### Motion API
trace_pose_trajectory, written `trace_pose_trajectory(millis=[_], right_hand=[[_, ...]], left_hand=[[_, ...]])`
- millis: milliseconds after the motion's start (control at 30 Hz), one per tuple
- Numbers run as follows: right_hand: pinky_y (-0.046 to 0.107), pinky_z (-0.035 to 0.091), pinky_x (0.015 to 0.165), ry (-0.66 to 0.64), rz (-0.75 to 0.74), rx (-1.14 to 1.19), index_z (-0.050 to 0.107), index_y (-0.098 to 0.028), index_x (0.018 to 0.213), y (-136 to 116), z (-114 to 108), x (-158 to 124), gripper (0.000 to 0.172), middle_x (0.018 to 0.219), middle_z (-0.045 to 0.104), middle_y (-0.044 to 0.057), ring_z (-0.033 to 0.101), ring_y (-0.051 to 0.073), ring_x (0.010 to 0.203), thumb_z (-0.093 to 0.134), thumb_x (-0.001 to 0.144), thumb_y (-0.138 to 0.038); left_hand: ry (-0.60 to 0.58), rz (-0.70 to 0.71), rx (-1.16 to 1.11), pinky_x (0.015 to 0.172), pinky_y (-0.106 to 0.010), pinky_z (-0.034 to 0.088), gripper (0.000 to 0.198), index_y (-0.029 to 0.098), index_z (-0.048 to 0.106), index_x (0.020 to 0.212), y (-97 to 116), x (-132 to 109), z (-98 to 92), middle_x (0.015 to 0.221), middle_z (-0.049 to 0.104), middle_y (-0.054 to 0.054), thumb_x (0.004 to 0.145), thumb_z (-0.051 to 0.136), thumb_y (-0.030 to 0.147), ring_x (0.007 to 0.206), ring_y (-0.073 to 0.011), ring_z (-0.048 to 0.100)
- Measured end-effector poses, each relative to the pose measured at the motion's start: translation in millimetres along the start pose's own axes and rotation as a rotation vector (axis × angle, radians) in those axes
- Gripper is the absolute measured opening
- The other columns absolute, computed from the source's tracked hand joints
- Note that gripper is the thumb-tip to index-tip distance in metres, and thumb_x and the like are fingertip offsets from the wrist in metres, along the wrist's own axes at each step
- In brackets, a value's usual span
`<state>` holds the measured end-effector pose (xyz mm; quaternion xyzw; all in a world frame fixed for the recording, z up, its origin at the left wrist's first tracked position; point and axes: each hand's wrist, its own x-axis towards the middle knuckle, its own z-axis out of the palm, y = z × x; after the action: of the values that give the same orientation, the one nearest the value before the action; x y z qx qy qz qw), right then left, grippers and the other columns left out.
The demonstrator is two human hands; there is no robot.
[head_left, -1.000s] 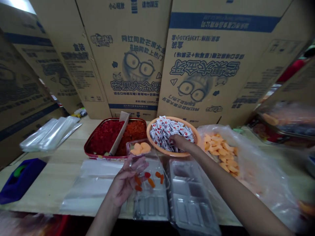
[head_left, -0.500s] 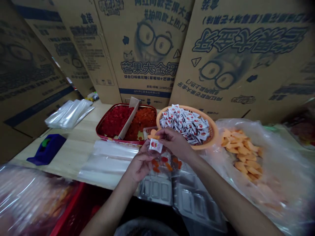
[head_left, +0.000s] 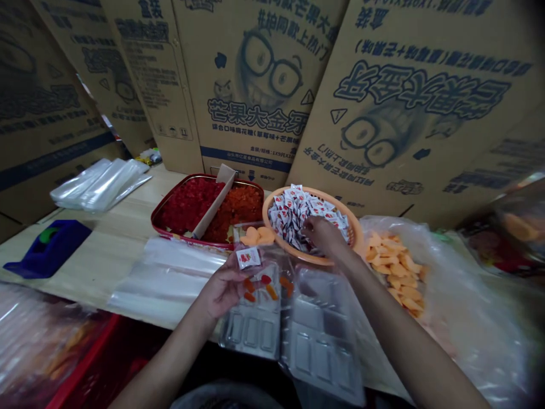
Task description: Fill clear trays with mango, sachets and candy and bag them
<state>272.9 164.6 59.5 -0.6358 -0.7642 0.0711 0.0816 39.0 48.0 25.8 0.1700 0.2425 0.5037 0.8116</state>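
My left hand (head_left: 222,288) is closed around the left edge of a clear plastic tray (head_left: 255,332) with moulded compartments. A small white sachet (head_left: 248,258) with a red print lies at its fingertips. Several red and orange gummy pieces (head_left: 271,291) sit in the tray's middle, and pale orange curved pieces (head_left: 258,236) in its far end. My right hand (head_left: 324,234) reaches into an orange basket (head_left: 356,232) heaped with white sachets (head_left: 293,213). Its fingers are bent together among the sachets; whatever is between them is hidden.
A second clear tray (head_left: 323,341) lies beside the first. Behind stands a red tin (head_left: 159,227) split by a cardboard strip. Orange pieces (head_left: 395,270) fill a plastic bag at right. At left are a blue tape dispenser (head_left: 55,247) and clear bags (head_left: 100,184). Cardboard boxes (head_left: 255,136) form a wall.
My right hand has left the tray and moved up and right into the sachet basket. The pale orange pieces and one sachet stay at the tray. The whole view has shifted slightly.
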Motion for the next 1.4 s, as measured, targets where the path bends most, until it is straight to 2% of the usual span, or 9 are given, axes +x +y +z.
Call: trace_pose_trajectory(millis=[100,267,400,567,733,867,1033,1200,1400], right_hand=[[0.028,0.040,0.068,-0.177,0.024,-0.173,0.065,-0.016,0.093,20.5,11.7,17.0,0.024,0.093,0.064,0.011,0.056,0.022,0.087,0.063,0.069,-0.019],[0.029,0.039,0.066,-0.218,-0.007,-0.231,0.067,-0.017,0.090,21.9,24.0,22.1,0.020,0.093,0.065,0.013,0.058,0.024,0.088,0.054,0.075,-0.015],[0.029,0.037,0.059,-0.072,0.040,-0.181,0.066,-0.016,0.083,25.9,20.4,17.9,0.026,0.086,0.064,0.012,0.058,0.022,0.077,0.044,0.084,-0.030],[0.028,0.036,0.060,0.266,-0.069,0.183,0.062,-0.017,0.071,-1.6,3.7,-4.7,0.026,0.077,0.058,0.007,0.053,0.018,0.072,0.048,0.081,-0.036],[0.025,0.038,0.056,0.029,-0.181,0.761,0.059,-0.019,0.075,-61.9,-9.0,-39.2,0.016,0.066,0.057,-0.001,0.050,0.013,0.061,0.057,0.072,-0.035],[0.024,0.038,0.053,0.028,-0.090,0.892,0.057,-0.019,0.074,-76.6,0.1,-50.4,0.012,0.064,0.056,-0.002,0.050,0.012,0.059,0.059,0.067,-0.028],[0.024,0.038,0.054,0.014,-0.094,0.741,0.058,-0.019,0.076,-70.7,14.2,-56.5,0.010,0.066,0.057,-0.002,0.049,0.012,0.059,0.060,0.068,-0.026],[0.027,0.040,0.061,0.207,-0.178,0.545,0.060,-0.018,0.085,-63.0,11.0,-70.8,0.019,0.081,0.054,0.003,0.050,0.016,0.072,0.062,0.069,-0.030],[0.032,0.040,0.070,0.345,-0.091,0.309,0.059,-0.017,0.085,-20.7,12.4,-111.5,0.017,0.083,0.058,0.008,0.052,0.021,0.080,0.046,0.083,-0.027]], left_hand=[[-0.013,0.038,-0.019,0.092,-0.048,0.041,0.062,0.026,0.049,0.117,2.0,-2.1,-0.6,0.114,0.061,-0.006,0.063,0.054,-0.004,0.110,-0.0284,0.053],[-0.027,0.052,-0.035,0.092,-0.050,0.041,0.060,0.028,0.051,0.113,3.4,-6.3,-2.3,0.112,0.061,-0.004,0.063,0.054,-0.006,0.112,-0.0283,0.052],[-0.035,0.081,-0.037,0.093,-0.051,0.039,0.059,0.027,0.051,0.113,4.0,-9.3,-7.3,0.112,0.061,-0.004,0.063,0.054,-0.005,0.113,-0.0286,0.051],[-0.032,0.086,-0.012,0.092,-0.049,0.040,0.059,0.026,0.050,0.114,4.3,-11.1,-11.6,0.107,0.062,-0.003,0.063,0.053,-0.004,0.112,-0.0286,0.051],[-0.013,0.075,0.016,0.089,-0.048,0.043,0.066,0.026,0.046,0.119,3.0,-12.4,-10.1,0.107,0.061,-0.003,0.061,0.052,-0.006,0.103,-0.0259,0.058],[-0.005,0.091,0.025,0.089,-0.048,0.043,0.066,0.027,0.045,0.119,2.0,-17.1,-6.8,0.110,0.060,-0.003,0.061,0.052,-0.005,0.104,-0.0264,0.057],[0.041,0.077,0.036,0.091,-0.048,0.042,0.065,0.026,0.046,0.118,2.0,-22.9,-5.0,0.111,0.059,-0.003,0.061,0.051,-0.005,0.103,-0.0244,0.057],[0.076,0.075,0.032,0.093,-0.043,0.042,0.070,0.027,0.044,0.122,0.9,-25.1,-3.2,0.109,0.061,-0.002,0.060,0.050,-0.006,0.104,-0.0222,0.056],[0.117,0.093,0.091,0.088,-0.044,0.046,0.075,0.031,0.039,0.127,4.0,-30.8,-1.7,0.109,0.062,-0.002,0.063,0.050,-0.005,0.099,-0.0229,0.060]])
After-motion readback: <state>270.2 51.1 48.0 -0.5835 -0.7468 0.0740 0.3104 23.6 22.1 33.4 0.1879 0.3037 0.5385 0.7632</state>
